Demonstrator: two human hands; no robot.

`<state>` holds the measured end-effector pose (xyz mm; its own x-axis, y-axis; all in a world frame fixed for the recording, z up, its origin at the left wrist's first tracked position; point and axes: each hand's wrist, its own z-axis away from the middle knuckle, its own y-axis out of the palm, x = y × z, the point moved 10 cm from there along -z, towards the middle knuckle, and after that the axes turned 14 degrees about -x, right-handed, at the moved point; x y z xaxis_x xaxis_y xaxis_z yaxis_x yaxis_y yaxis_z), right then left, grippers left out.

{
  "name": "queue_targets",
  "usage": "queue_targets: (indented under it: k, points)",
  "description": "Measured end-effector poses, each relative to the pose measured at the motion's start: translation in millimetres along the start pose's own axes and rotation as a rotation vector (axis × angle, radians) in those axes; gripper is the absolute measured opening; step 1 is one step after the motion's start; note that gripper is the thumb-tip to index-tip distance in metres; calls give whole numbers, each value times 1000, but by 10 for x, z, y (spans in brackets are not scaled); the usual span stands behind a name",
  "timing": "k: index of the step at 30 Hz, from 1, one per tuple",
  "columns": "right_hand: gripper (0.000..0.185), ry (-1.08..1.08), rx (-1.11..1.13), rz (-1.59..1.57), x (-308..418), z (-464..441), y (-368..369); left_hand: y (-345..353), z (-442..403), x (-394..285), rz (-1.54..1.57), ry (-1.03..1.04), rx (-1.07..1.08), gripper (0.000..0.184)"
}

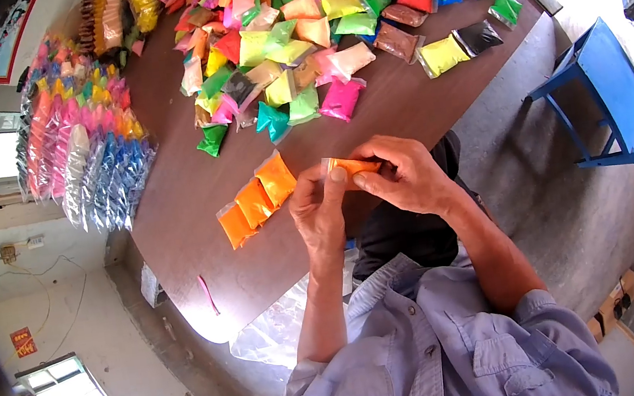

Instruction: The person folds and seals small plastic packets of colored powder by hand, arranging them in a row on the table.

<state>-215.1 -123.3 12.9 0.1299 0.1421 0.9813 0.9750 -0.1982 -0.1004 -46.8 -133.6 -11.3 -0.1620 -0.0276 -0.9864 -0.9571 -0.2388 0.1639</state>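
Broadly, the largest item is the brown tabletop (165, 138), smooth, flat and faintly glossy. On it, beyond my hands, lies a loose heap of small pillow-shaped plastic packets in many colours (344, 6), shiny, creased, overlapping. Crumpled clear plastic film (275, 336), thin and wrinkled, is at the near edge. Closer in, three plump orange packets in clear film (254, 203) form a slanted row, edges touching or overlapping. Left hand (320, 209): thumb and forefinger pinched on the left end of the small orange packet in clear film (355, 166). Right hand (408, 174): thumb and fingers closed on its right end. The packet is thus between both hands, seen nearly edge-on, raised in front of me near the table edge. Judged handling: light, soft, probably dough-like inside; film likely slippery; a hard squeeze could strain a seam. Best hold: flat finger pads at the two ends, light pressure. Smallest noted: a slim pink stick-like item (208, 295), material unclear, lying apart.
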Motion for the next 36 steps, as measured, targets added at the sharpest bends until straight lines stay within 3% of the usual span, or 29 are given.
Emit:
queue_targets:
  k: [8,31,34,36]
  points:
    - [19,15,3,15,5,3,-4,55,16,23,-129,-38,95,16]
    - [22,-72,-23,40,8,1,-14,42,10,25,-20,-21,47,16]
    - [21,-62,-42,-22,-51,5,-29,79,20,-16,-137,-20,80,16]
    - [22,86,-14,-122,-187,11,-14,132,40,-20,-203,-31,113,16]
